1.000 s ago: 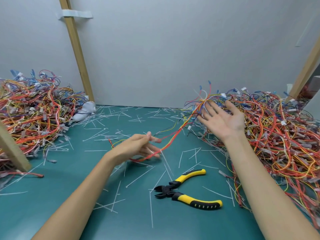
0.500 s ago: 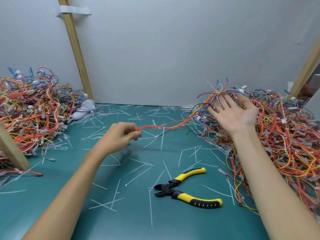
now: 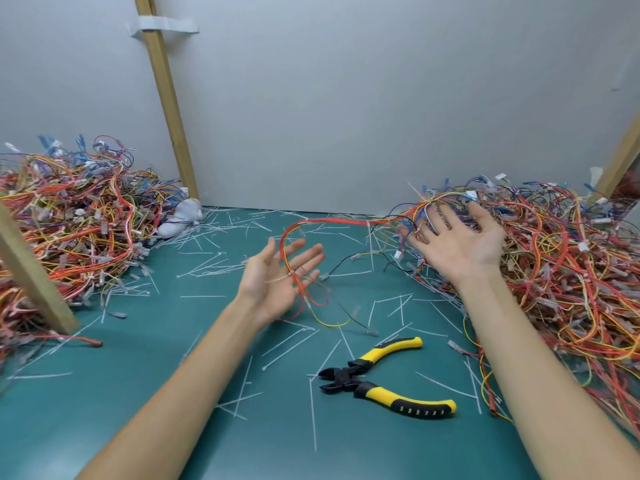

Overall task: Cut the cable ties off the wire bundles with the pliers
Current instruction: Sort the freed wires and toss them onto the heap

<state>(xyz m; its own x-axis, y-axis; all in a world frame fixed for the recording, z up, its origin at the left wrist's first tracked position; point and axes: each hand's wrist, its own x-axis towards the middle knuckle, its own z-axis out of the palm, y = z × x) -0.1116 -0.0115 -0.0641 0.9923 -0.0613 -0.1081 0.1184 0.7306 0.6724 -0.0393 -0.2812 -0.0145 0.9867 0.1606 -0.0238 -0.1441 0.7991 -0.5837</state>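
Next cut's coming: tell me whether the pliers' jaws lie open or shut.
Open: the pliers show black tips apart in a V, handles spread.

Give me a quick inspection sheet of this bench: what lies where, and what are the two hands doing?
Surface: green mat, strewn with snippings.
Job's things: pliers lie on the mat, jaws open, untouched; one wire bundle drapes across the left palm.
Clutter: cut cable ties scattered all over; a white object by the left pile.
Hands: left hand open, palm up; right hand open, palm up, at the right pile.
Cables: left wire pile; right wire pile.
Surroundings: grey wall, wooden post.
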